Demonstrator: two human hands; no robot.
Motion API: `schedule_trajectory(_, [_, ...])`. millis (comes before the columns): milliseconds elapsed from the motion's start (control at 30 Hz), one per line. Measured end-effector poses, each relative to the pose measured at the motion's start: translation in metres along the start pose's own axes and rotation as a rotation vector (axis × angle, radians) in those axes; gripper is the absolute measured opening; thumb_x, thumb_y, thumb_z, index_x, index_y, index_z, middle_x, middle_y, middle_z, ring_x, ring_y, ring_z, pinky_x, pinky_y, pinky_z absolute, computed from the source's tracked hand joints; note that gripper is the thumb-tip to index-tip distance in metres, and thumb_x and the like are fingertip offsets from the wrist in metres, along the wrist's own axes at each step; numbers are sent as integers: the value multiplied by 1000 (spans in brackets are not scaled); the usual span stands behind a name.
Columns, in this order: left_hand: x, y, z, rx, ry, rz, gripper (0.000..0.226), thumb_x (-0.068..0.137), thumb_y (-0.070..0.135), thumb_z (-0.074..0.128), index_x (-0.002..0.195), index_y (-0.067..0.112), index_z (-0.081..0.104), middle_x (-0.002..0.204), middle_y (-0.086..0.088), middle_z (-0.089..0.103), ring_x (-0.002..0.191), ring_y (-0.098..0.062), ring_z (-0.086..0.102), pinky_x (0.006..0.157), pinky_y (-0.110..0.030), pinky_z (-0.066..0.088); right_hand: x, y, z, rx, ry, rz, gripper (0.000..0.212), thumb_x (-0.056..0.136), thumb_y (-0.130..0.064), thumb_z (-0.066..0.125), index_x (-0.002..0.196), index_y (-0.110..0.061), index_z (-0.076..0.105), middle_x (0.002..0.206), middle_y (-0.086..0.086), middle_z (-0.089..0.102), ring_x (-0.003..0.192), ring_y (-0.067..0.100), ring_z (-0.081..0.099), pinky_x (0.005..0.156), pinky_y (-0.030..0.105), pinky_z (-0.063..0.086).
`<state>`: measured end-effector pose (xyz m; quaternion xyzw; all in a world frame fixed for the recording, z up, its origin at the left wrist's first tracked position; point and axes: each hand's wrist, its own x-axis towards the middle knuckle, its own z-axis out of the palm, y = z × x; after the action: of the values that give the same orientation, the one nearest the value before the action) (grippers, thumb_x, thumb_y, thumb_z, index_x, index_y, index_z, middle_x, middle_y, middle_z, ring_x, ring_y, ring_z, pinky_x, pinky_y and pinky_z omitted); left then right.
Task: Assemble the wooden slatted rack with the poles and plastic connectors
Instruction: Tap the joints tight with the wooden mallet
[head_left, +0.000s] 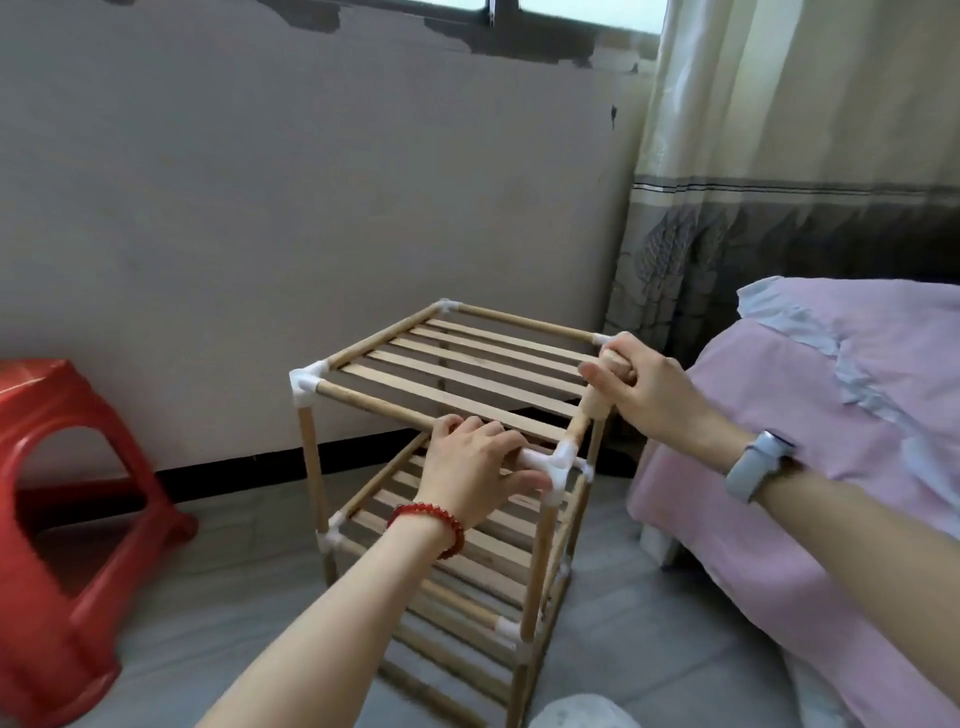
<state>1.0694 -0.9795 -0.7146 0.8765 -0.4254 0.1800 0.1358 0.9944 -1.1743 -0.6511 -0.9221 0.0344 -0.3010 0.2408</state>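
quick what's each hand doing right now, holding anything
Left hand: curled over the front top pole of the rack, beside the white corner connector.
Right hand: gripping the right top pole.

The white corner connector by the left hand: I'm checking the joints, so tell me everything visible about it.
The white corner connector looks like moulded plastic with three sleeves. It sits at the near right corner of the rack's top shelf, joining the front pole, the right side pole and the upright leg below. The left hand grips the front pole against it, fingertips touching one sleeve. The right hand grips the side pole further back. How deep the poles sit is hidden.
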Motion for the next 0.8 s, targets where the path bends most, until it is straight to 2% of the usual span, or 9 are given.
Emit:
schedule_trajectory(133, [16,18,12,-21,5,9,42,83,65,45,104,32,60,100,13,60,100,-11,48,93,-33,23,-2,-20,-21,-306,-201,-14,32,93,-45,42,109,-18,47,86,4,64,78,25,60,71,38,48])
schedule_trajectory(200, [20,16,14,-57,3,36,38,86,60,45,107,32,60,103,14,60,102,-10,47,91,-31,19,-8,-26,-26,-431,-175,-135,30,94,-42,43,110,-17,47,82,3,63,73,26,59,67,35,45])
schedule_trajectory(400, [20,7,16,-149,-4,97,30,91,48,47,112,30,58,108,15,59,108,-8,45,92,-28,14,19,-46,-55,-37,702,-117,28,92,-40,42,96,-14,52,68,-2,56,59,13,50,57,25,37])
schedule_trajectory(433, [21,7,16,-150,-3,99,29,91,48,48,111,29,59,107,14,59,108,-8,45,92,-28,14,4,-43,-38,-64,656,-102,23,93,-33,45,94,-11,53,67,4,57,59,18,53,57,28,43])
schedule_trajectory(500, [20,7,17,-139,-15,95,29,90,47,49,109,27,60,107,13,60,108,-8,46,92,-28,16,-48,-38,15,-207,287,-96,16,93,-19,53,96,-4,59,60,11,58,52,30,57,52,40,51])
schedule_trajectory(567, [17,5,19,-136,-10,97,29,89,47,51,108,27,60,107,13,60,107,-8,47,93,-27,18,-69,-28,25,-285,138,-179,17,91,-18,58,97,-2,61,52,7,55,44,28,56,44,33,48])
schedule_trajectory(633, [15,4,19,-143,-11,86,28,89,48,52,106,26,60,105,13,61,105,-8,47,91,-27,17,-38,-29,-4,-259,268,-176,20,92,-28,55,96,-8,57,50,-9,48,43,22,52,47,25,37])
schedule_trajectory(733, [19,7,19,-159,1,85,28,88,48,53,103,26,61,103,12,61,104,-8,47,90,-26,16,13,-36,-47,-24,682,-83,23,91,-43,44,95,-21,50,60,-17,49,58,9,48,57,25,37])
schedule_trajectory(800, [21,8,18,-157,-2,80,28,88,48,53,104,26,60,103,12,60,105,-8,47,91,-26,16,2,-31,-26,-1,643,-36,20,92,-34,48,98,-15,52,72,-13,58,67,12,56,62,27,43])
